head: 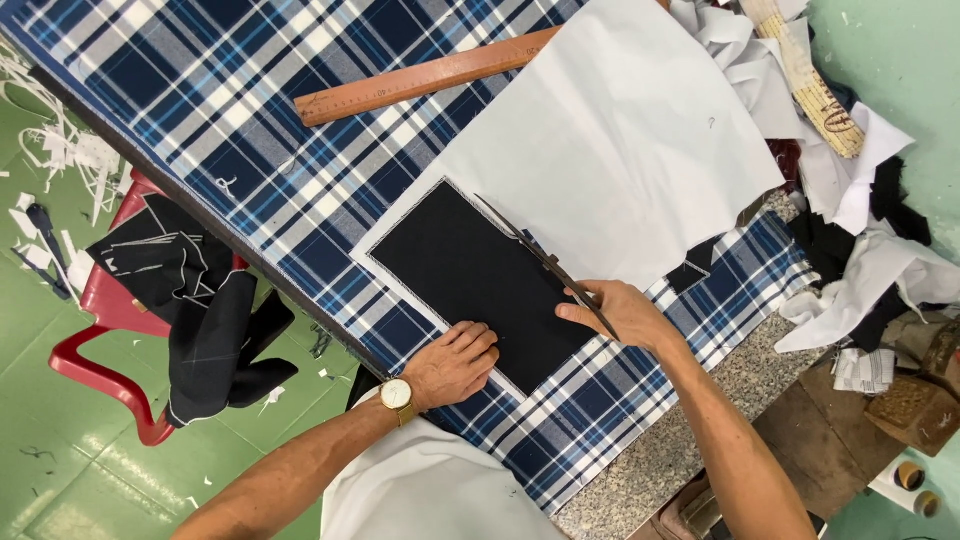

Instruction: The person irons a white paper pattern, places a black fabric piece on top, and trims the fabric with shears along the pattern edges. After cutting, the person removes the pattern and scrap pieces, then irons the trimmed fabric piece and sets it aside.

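Note:
My right hand (622,312) grips a pair of long scissors (535,255) whose blades run along the far edge of a black fabric rectangle (470,270). That black piece lies on white fabric (620,140), with a thin white border showing around it. My left hand (455,362), with a gold watch on the wrist, presses flat on the near edge of the black piece. All of it rests on a table covered in blue plaid cloth (250,110).
A wooden ruler (420,78) lies on the plaid cloth at the back. Piles of white and black scraps (860,220) crowd the right end. A red plastic chair (110,310) draped with dark fabric (200,310) stands on the green floor at left.

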